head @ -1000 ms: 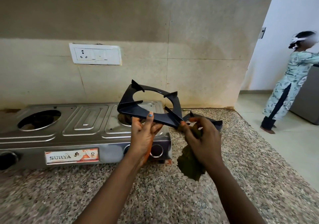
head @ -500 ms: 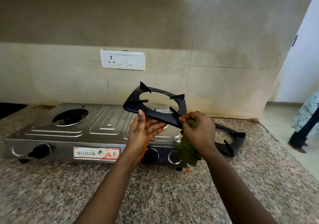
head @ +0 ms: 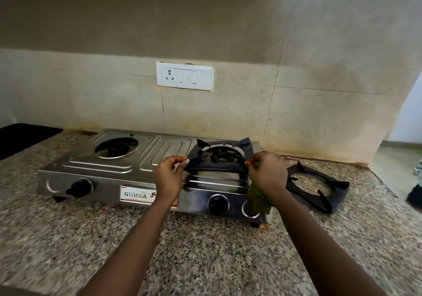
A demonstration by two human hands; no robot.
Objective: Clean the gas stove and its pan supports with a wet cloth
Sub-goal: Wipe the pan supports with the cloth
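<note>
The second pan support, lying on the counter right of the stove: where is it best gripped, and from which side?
Judging by its pose, grip the spare pan support by its flat outer frame at the near-left edge, coming from above with the right hand. It lies flat on the countertop, prongs pointing inward and up, so the rim offers a clear pinch.

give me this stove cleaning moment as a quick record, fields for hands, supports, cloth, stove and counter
left hand: pinching the near left corner of the pan support
right hand: pinching the near right corner, cloth bunched in the same hand
pan support: over the right burner, far edge at the stove top, near edge held by both hands
second pan support: flat on the counter, right of the stove
cloth: green, hanging below the right hand
stove: steel, two burners; left burner bare
counter: speckled granite
</note>
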